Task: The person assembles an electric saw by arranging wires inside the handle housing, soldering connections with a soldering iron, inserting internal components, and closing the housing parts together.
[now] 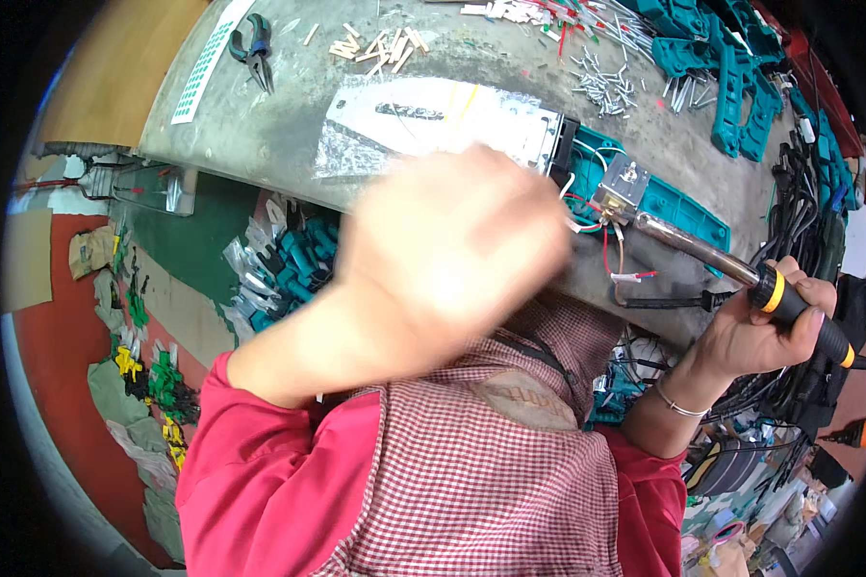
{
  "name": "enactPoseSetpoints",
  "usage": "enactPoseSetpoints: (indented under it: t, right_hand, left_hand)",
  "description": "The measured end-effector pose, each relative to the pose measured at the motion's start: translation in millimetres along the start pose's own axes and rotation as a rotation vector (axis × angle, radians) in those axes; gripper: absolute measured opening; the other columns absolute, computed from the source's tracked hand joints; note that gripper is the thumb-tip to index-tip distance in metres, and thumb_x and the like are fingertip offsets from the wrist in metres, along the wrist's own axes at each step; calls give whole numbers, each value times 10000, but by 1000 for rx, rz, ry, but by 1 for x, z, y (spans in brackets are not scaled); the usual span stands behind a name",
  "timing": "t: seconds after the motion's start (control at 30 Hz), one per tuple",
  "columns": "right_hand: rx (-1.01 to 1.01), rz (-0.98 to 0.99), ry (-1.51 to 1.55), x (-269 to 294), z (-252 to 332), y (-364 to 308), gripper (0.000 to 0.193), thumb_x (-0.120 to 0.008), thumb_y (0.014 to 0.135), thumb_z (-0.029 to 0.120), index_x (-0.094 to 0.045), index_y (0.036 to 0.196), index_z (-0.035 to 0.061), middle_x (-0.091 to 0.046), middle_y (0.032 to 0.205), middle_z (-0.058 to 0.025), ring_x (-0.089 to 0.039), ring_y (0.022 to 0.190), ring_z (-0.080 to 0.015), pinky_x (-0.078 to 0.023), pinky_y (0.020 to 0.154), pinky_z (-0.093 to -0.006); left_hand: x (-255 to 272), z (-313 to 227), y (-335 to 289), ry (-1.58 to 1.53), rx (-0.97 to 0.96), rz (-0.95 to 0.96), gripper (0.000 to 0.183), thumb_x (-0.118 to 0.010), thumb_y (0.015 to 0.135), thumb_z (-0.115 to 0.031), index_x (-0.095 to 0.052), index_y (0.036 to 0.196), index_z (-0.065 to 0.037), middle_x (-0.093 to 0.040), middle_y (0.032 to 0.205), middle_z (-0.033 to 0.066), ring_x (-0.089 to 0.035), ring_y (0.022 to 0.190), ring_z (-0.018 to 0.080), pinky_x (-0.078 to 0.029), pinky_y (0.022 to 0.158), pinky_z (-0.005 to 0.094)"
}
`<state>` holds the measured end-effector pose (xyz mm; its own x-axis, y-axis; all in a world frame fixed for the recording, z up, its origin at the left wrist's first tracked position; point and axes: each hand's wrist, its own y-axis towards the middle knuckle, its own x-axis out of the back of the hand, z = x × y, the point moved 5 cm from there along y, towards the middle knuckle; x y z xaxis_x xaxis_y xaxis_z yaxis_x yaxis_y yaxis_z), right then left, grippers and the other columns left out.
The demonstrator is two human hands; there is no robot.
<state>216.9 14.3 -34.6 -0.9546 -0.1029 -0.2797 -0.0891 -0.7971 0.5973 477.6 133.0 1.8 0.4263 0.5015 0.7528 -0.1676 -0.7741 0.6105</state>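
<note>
My right hand [765,332] is closed round the black and yellow handle of a soldering iron [707,252]. The iron's tip end reaches a silvery boxed metal part [625,183] with white and red wires. That part lies at a teal plastic housing half [681,210] on the bench. Smeared by motion, my left hand [457,240] is raised in front of the bench's near edge, left of the wires; its fingers cannot be made out. Just beyond it lies a flat whitish metal plate [491,111] with clear plastic wrap, its right end against the housing.
On the grey bench [289,125] lie pliers [254,53], a dotted sticker strip [205,67], small wooden pieces [380,46], loose screws [606,85] and teal housings [736,96]. Black cables [794,202] hang at the right. Teal parts [293,264] sit below the near edge.
</note>
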Motion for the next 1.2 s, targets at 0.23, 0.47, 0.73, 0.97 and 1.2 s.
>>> enactPoseSetpoints:
  t: [0.23,0.47,0.73,0.97,1.2]
  right_hand:
    - [23,-23,-32,-9,3,1,267,-504,927,303,-499,869,43,-395,590,-25,-350,453,-91,-293,441,-226]
    - [69,7,-68,-13,5,4,252,-492,925,279,-502,851,38,-368,540,-9,-350,432,-83,-298,438,-221]
    - [62,34,-18,-12,8,2,244,-479,920,264,-499,848,32,-377,533,-15,-357,438,-90,-295,444,-234]
    - [98,-24,-72,-9,11,3,286,-490,914,321,-465,836,46,-369,542,-25,-341,477,-110,-261,463,-259]
    - [113,-82,-130,-8,12,2,334,-510,904,363,-443,828,45,-382,606,-38,-346,481,-116,-264,457,-262]
  left_hand:
    - [-60,-43,-9,-228,-23,-3,238,-719,659,-113,-680,887,-55,-673,905,52,-637,749,183,-533,602,285]
    - [-36,-16,-8,-232,36,-268,319,-745,597,63,-693,901,-18,-641,771,90,-606,637,229,-486,560,316]
    - [-40,-12,0,-128,81,-271,303,-749,573,73,-672,848,-28,-592,709,73,-552,597,232,-439,536,321]
    - [-45,-13,3,-91,105,-207,329,-729,532,59,-665,839,-42,-565,709,56,-535,601,226,-428,529,322]
    - [-43,-13,3,-100,91,-207,379,-721,508,77,-670,869,-31,-570,712,59,-532,601,226,-428,529,319]
